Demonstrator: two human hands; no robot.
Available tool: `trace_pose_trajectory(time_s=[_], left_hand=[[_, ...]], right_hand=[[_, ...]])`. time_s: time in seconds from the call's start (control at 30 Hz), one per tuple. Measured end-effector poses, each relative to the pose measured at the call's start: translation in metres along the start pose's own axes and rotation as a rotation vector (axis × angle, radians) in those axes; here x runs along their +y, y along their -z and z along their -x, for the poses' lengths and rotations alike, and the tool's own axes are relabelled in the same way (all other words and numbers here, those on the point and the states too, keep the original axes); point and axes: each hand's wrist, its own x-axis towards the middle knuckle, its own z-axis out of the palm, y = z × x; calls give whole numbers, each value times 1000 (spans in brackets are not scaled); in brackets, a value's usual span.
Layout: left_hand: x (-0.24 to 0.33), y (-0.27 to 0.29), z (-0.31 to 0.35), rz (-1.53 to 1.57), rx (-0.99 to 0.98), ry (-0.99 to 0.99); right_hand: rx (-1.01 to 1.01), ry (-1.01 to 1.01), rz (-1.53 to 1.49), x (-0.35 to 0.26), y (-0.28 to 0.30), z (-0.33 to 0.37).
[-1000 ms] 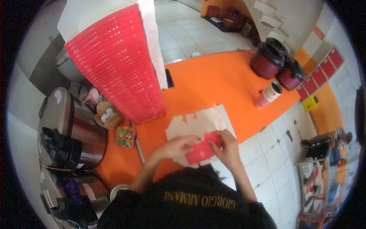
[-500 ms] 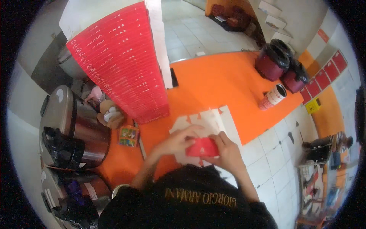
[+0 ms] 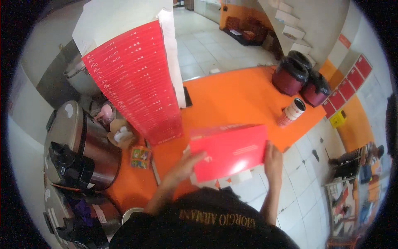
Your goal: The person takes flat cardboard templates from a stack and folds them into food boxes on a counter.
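A red cardboard box (image 3: 230, 151) with white insides is held up in front of me over the near edge of the orange table. My left hand (image 3: 186, 166), slightly blurred, grips it by the left edge, fingers across the red face. At the opposite edge my right hand (image 3: 273, 159) is closed on the cardboard, its thumb and fingertips by the corner. Beneath the box, pieces of white card (image 3: 241, 176) show in part; the rest is hidden. A tall stack of red boxes (image 3: 137, 83) leans at the left of the table.
Two big steel rice cookers (image 3: 68, 145) stand at the left. A colourful packet (image 3: 141, 157) and an opened brown carton (image 3: 121, 133) lie beside them. Stacked paper cups (image 3: 293, 111) and dark red cookers (image 3: 290, 75) occupy the table's far right. Tiled floor borders the right side.
The red piece between my hands has come up off the white card and now shows a much wider red face. My hands have moved apart, the right one further to the right.
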Motion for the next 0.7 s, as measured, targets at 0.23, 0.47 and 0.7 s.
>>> trace_pose_trajectory(time_s=[0.23,0.47,0.7], left_hand=[[24,-32,1,404,289,73],[13,-25,-5,374,220,76],[-22,-13,-25,168,120,-148]], right_hand=[[-132,583,19,-44,-37,49],[44,1065,-47,-56,-54,77],[128,916,-501,-64,-50,75]])
